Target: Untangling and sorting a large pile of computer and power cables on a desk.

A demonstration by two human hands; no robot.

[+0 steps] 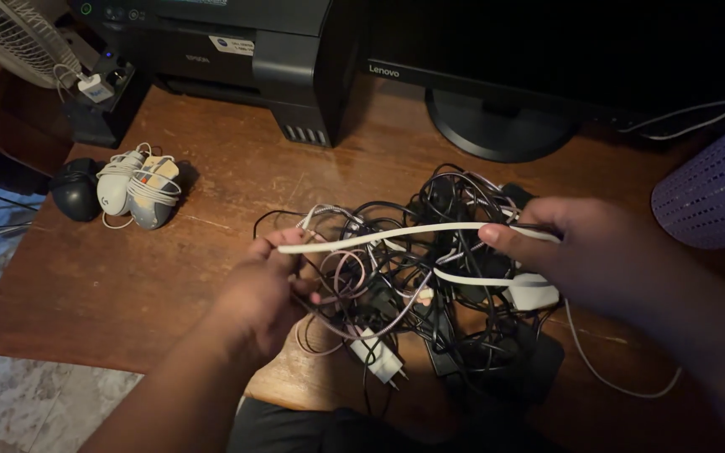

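Note:
A white flat cable (396,236) is stretched level between my two hands above a tangled heap of black, white and pink cables (430,277) on the wooden desk (237,159). My left hand (262,289) pinches the cable's left end. My right hand (564,247) grips its right part and also touches a white charger block (534,291). A white plug adapter (379,359) lies at the heap's front edge.
Two white mice wrapped in their cords (138,189) and a black mouse (75,189) lie at the left. A black printer (237,50) and a monitor stand (501,126) are behind. A fan (14,38) is far left, a perforated lavender basket (719,189) at right.

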